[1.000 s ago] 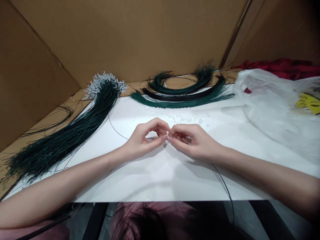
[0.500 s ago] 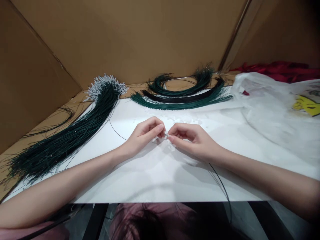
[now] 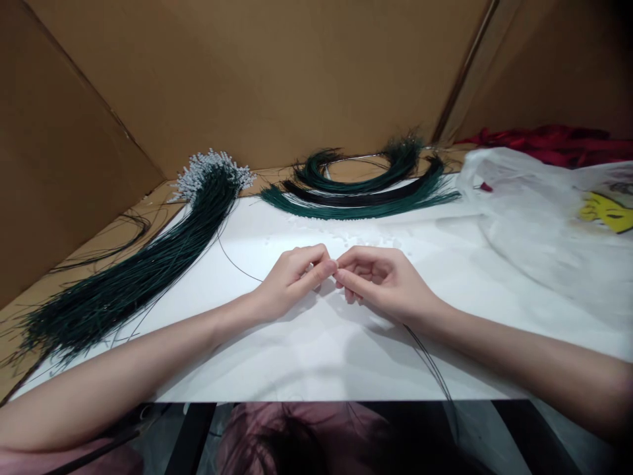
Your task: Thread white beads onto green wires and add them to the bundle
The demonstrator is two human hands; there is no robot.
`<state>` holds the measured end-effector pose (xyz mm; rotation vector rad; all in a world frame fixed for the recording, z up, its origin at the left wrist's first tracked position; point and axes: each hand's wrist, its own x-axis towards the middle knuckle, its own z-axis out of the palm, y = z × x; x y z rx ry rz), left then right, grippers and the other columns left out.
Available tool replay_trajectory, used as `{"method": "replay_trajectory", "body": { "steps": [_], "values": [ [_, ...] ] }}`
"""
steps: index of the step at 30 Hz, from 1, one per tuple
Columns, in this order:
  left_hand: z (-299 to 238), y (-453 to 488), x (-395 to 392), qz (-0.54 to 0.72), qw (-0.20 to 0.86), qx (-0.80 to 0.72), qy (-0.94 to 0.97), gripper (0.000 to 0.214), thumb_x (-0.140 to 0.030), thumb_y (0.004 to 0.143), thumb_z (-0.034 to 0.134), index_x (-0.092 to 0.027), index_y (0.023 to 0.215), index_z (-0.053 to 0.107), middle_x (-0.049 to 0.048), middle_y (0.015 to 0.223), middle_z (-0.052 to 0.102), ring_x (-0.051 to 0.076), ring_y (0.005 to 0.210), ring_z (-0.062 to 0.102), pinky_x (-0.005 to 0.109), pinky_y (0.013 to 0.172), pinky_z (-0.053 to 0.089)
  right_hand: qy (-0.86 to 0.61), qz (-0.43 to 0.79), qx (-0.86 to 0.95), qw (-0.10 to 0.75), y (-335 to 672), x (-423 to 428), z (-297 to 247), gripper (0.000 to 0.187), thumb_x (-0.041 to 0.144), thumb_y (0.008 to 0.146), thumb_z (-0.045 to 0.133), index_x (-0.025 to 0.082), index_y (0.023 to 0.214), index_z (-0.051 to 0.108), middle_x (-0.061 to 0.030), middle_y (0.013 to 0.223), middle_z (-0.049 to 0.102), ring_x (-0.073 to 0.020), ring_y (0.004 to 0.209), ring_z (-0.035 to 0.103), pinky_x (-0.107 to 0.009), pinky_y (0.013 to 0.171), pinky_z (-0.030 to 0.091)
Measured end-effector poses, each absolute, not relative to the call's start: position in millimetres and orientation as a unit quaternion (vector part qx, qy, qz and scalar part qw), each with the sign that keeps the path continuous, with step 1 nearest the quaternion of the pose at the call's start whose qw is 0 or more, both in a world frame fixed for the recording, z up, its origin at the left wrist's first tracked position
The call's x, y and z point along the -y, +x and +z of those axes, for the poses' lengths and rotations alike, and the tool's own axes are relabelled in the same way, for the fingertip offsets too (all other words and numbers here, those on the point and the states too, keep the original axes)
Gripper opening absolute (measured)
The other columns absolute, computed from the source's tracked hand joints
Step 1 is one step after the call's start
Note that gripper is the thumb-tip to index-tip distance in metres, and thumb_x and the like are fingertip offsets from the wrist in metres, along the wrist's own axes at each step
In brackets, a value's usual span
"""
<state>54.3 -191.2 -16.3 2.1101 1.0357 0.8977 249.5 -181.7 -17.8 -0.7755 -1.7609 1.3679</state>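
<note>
We find the left hand (image 3: 289, 284) and right hand (image 3: 388, 280) meeting at mid-table, each with thumb drawn in to forefinger. We judge both pinches to be clamped on the thin dark wires (image 3: 431, 359); the fingertips hide the gripped part, so we cannot tell its exact form. The wires emerge beneath the right hand and trail over the near edge of the white tabletop (image 3: 277, 373), presumably because their length needs somewhere to hang. The fingertips meet, we judge, because the piece is small and wants steadying from 2 sides.

Just beyond the hands lie scattered white beads (image 3: 351, 241), likely set there for short reach. Behind them, we note curved wire bundles (image 3: 356, 210), aligned lengthwise, probably to prevent tangling. To the left, a white-tipped bundle (image 3: 138, 267) lies slantwise with its tips gathered at 1 end, seemingly for order. At right, we record a plastic bag (image 3: 534, 224) and, behind it, red material (image 3: 558, 142), both well apart from the hands.
</note>
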Motion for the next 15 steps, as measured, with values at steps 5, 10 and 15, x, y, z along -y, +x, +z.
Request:
{"method": "replay_trajectory", "body": {
  "steps": [5,10,15],
  "values": [
    [-16.9,55.0,189.7,0.323,0.301,-0.386,0.810,0.040,-0.042,0.101,0.039,-0.016,0.072,0.051,-0.0018,0.064,0.052,0.010,0.061,0.046,0.024,0.061,0.035,-0.336,0.569,0.648,0.380,249.6,182.3,-16.7,0.023,0.020,0.073,0.078,0.018,0.086,0.059,0.0035,0.058,0.063,-0.0109,0.049,0.061,-0.022,0.050,0.051],
    [-16.5,57.3,189.6,0.314,0.309,-0.346,0.828,0.046,-0.041,0.102,0.032,-0.016,0.068,0.050,-0.0017,0.060,0.051,0.010,0.056,0.046,0.024,0.062,0.038,-0.331,0.584,0.641,0.371,248.9,182.3,-18.3,0.034,0.021,0.070,0.082,0.020,0.086,0.052,0.0041,0.059,0.065,-0.0129,0.050,0.064,-0.023,0.050,0.053],
    [-15.9,58.0,189.9,0.317,0.292,-0.343,0.835,0.043,-0.038,0.102,0.033,-0.017,0.067,0.048,-0.0023,0.058,0.051,0.010,0.055,0.046,0.023,0.062,0.038,-0.326,0.596,0.637,0.363,248.5,182.8,-18.7,0.037,0.022,0.070,0.083,0.021,0.087,0.050,0.0043,0.058,0.065,-0.0129,0.051,0.064,-0.023,0.051,0.053]
  ]
}}
